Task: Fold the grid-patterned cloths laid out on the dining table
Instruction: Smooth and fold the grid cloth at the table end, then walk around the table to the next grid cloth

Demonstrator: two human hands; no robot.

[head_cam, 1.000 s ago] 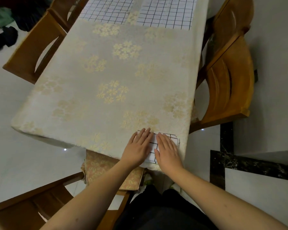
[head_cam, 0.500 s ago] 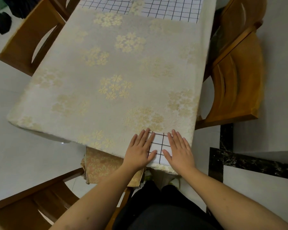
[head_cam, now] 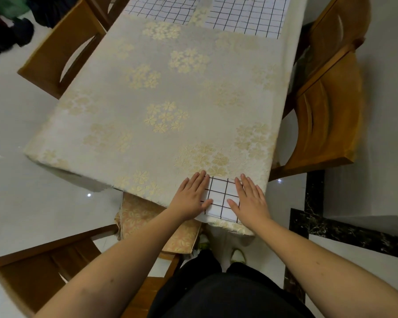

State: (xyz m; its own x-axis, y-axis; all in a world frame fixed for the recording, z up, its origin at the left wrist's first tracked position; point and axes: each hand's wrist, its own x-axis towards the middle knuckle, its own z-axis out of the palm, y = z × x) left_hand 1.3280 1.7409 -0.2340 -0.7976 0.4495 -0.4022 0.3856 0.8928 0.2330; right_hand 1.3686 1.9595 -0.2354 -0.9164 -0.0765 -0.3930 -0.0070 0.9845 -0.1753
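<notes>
At the table's near right corner, the left hand (head_cam: 191, 196) and right hand (head_cam: 251, 199) press flat on a small folded grid cloth (head_cam: 221, 196). Two unfolded grid cloths (head_cam: 246, 14) lie at the far end of the floral tablecloth (head_cam: 147, 99), with wooden chairs (head_cam: 326, 111) either side.

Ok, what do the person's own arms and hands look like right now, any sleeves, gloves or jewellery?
Both forearms are bare right up to the frame edge, so no sleeves show. The left hand and right hand wear no gloves, rings, watch or bracelet that I can see.
</notes>
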